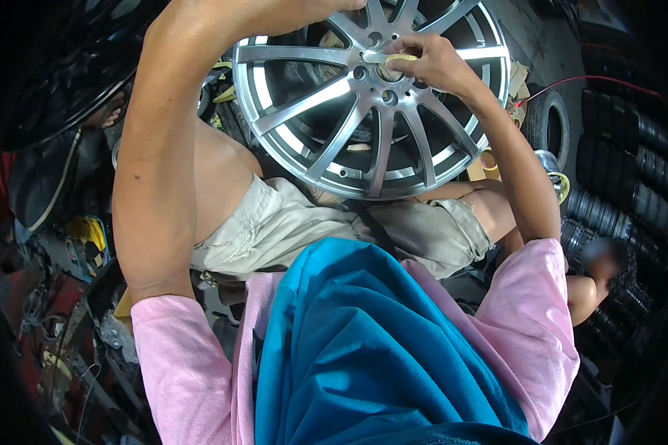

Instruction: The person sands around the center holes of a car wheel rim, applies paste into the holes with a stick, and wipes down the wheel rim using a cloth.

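A blue cloth (393, 341) hangs nearest, over the wearer's front, between pink sleeves (182, 371). Beyond it come pale shorts (274, 222) and bent knees, and just past these the silver alloy wheel (372, 83), its spoked face up toward the wearer; what bears its weight is hidden.

The right hand (434, 65) is at the wheel's hub, thumb and fingers pinching a small yellowish piece (402, 57) beside the centre opening. The left hand (343, 4) is mostly cut off by the top edge (only a sliver shows), so I cannot tell whether its fingers grip anything.

The pinch looks like the weak point: the piece is small, and a loose or sweaty hold could let it drop through the opening or between spokes. Hard pressure on one side might tip the wheel if the left hand is not steadying it. Fingertips could also scrape on the edges of the bolt holes, should the right hand slip.

Farther off, to the right, stand a tyre (538, 122) and dark stacks of tyres (608, 215), with another person (583, 295) low down beside them.
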`<state>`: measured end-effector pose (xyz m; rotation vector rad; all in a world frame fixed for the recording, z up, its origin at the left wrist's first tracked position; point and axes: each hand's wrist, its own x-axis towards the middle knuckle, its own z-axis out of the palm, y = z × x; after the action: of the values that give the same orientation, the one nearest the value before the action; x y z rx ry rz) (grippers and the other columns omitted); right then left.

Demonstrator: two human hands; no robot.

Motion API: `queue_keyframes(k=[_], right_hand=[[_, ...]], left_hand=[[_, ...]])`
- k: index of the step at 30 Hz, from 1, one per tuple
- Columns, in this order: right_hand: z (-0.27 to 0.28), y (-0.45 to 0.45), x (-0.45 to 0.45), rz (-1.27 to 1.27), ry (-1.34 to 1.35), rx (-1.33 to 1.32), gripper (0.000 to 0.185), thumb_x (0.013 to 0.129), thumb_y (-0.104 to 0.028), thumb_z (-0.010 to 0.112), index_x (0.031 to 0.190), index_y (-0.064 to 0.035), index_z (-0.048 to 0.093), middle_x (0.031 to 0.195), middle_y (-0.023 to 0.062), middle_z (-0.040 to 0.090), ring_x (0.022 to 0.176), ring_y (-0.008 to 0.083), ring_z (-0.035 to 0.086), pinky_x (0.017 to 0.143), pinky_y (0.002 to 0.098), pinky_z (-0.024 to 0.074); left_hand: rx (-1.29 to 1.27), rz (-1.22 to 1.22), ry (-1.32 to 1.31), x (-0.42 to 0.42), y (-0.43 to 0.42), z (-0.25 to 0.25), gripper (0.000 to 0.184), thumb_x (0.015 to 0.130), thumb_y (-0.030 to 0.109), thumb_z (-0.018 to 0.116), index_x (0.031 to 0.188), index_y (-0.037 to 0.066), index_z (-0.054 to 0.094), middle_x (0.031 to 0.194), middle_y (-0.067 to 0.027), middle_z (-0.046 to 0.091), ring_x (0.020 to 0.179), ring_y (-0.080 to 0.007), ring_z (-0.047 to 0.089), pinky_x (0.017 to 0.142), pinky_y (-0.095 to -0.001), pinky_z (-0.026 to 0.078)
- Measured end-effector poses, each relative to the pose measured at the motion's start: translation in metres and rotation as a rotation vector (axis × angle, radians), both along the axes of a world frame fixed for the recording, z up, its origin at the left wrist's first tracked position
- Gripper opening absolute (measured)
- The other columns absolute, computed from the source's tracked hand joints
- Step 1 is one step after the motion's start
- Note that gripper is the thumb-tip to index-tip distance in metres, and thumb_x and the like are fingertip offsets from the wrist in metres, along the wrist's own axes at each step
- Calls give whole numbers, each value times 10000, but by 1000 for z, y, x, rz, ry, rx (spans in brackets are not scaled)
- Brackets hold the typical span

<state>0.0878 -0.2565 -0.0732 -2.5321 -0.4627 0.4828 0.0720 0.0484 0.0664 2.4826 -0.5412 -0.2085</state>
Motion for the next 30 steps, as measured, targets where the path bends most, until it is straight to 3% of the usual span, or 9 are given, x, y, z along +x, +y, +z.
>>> queue_keyframes(k=[1, 5, 7, 8, 11, 18, 20, 24, 30], right_hand=[[1, -1, 4, -75, 152, 1, 280, 897, -190, 826, 1140, -51, 814, 877, 161, 775, 774, 258, 755, 793, 369, 599], [-4, -4, 15, -124, 239, 36, 278, 901, -188, 816, 1141, -49, 815, 883, 147, 784, 766, 242, 751, 774, 346, 592], [-4, 1, 17, 40, -63, -36, 293, 919, -145, 791, 1187, -31, 768, 865, 51, 755, 756, 167, 707, 728, 311, 562], [-4, 3, 19, 38, -63, -36, 293, 919, -145, 791, 1187, -31, 768, 865, 51, 755, 756, 167, 707, 728, 311, 562], [2, 18, 23, 292, -338, -38, 176, 932, -77, 730, 1097, -18, 737, 977, 169, 765, 851, 355, 752, 804, 420, 591], [18, 47, 9, 558, -535, -289, 208, 899, -55, 716, 1105, -50, 741, 1074, 130, 670, 934, 342, 740, 817, 453, 594], [20, 52, 2, 670, -688, -480, 253, 891, -69, 755, 1143, -66, 779, 1144, 102, 705, 958, 261, 764, 820, 366, 628], [24, 43, -3, 716, -657, -481, 267, 881, -36, 719, 1138, -96, 756, 1222, 108, 637, 1026, 280, 748, 886, 410, 634], [33, 5, -7, 502, -522, -155, 280, 889, -57, 741, 1168, -46, 755, 1112, 102, 674, 936, 276, 717, 809, 405, 589]], left_hand=[[0, -9, 2, 1, 0, -1, 303, 967, 246, 749, 906, -48, 787, 787, -282, 716, 699, -390, 737, 650, -454, 562], [25, -26, 33, 1, 0, 1, 292, 962, 244, 755, 919, -42, 794, 792, -278, 721, 707, -385, 741, 648, -453, 562], [32, -35, 34, 1, 0, 2, 293, 960, 245, 756, 917, -43, 794, 792, -279, 720, 708, -388, 741, 648, -454, 563], [35, -41, 35, 1, 0, 1, 294, 958, 245, 757, 917, -43, 794, 792, -279, 719, 709, -389, 740, 648, -454, 563], [36, -53, 30, 2, 1, 1, 295, 957, 247, 756, 917, -43, 793, 792, -281, 717, 711, -394, 738, 651, -455, 564], [34, -63, 28, 3, 2, 0, 298, 959, 252, 750, 920, -40, 792, 789, -285, 711, 714, -403, 731, 659, -458, 564], [35, -65, 28, 3, 1, -1, 298, 959, 254, 749, 921, -39, 792, 788, -286, 710, 715, -405, 729, 661, -459, 565], [25, -69, 34, 3, 1, -2, 301, 961, 258, 747, 923, -38, 791, 790, -287, 709, 719, -406, 728, 665, -461, 565], [65, -116, 15, 0, 5, 4, 291, 965, 255, 745, 943, -30, 797, 796, -280, 719, 718, -396, 733, 665, -460, 565]])
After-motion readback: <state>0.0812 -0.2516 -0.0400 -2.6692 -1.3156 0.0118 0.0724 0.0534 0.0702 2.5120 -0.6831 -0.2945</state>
